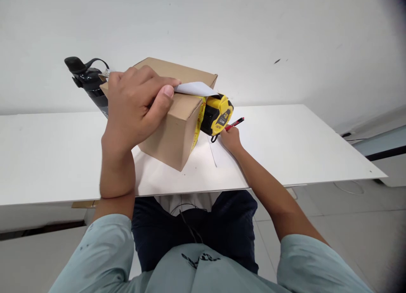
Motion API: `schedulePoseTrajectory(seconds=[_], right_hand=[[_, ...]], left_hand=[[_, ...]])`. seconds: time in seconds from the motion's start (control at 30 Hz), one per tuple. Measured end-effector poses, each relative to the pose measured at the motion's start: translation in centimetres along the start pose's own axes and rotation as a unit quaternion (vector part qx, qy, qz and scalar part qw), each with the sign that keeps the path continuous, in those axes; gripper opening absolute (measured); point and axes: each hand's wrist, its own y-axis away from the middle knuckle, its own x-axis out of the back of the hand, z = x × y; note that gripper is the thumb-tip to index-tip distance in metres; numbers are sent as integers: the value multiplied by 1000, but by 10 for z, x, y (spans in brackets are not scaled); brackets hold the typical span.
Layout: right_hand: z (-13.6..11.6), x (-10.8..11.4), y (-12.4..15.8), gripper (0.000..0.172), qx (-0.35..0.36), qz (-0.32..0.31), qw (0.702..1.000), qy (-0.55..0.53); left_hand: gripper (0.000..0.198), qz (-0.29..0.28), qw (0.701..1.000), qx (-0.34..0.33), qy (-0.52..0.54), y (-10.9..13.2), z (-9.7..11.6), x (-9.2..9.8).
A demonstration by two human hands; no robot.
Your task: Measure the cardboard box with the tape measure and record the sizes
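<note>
My left hand (136,102) is closed over the top of a cardboard box (161,143), thumb and index finger pinching a pale tape blade (196,88). The blade runs across the box to a yellow and black tape measure (218,115) at its right side. A yellow strip with red markings (198,126) lies along that side of the box. Low beside the tape measure, my right hand (232,140) grips a red and black pen (236,123) and rests on white paper (223,160). The tape measure hides some of its fingertips.
A black bottle (90,83) stands behind the box at the left, partly covered by my left hand. The white table (285,145) meets a pale wall at its back. Its front edge is close to my lap.
</note>
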Motion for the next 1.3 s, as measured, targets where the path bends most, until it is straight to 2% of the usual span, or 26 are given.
schedulePoseTrajectory(seconds=[0.2,0.33,0.4,0.53,0.7,0.8,0.9,0.97,1.03,1.07,1.17,1.3], right_hand=[[4,-1,1,42,45,9,999,28],[4,8,5,30,79,14,994,72],[5,13,5,32,69,15,993,100],[10,18,0,53,8,24,991,131],[4,19,-1,50,-20,1,997,81],[-10,26,7,56,-1,-54,999,3],[-35,38,17,80,17,-147,986,-80],[-55,45,24,94,6,-244,959,-143],[-77,50,30,100,-27,-347,909,-231],[-87,51,33,100,-38,-378,886,-266],[-110,52,42,100,-71,-402,858,-313],[-122,57,51,98,-141,-420,826,-348]], left_hand=[[63,0,1000,-5,3,-2,2,2],[60,-16,1000,-2,2,-2,4,6],[56,-25,1000,3,-6,-2,4,8],[50,-14,1000,-9,-13,-2,3,9],[51,-22,999,-17,-20,-1,-1,8],[51,-17,999,-19,-21,0,-2,8],[50,-7,1000,-20,-9,2,-2,7],[50,-10,1000,-20,3,2,-1,7],[50,-13,1000,-19,13,2,-1,7],[50,-13,1000,-18,17,2,-1,7],[50,-15,999,-18,30,1,-2,7],[50,-22,999,-19,44,1,-2,8]])
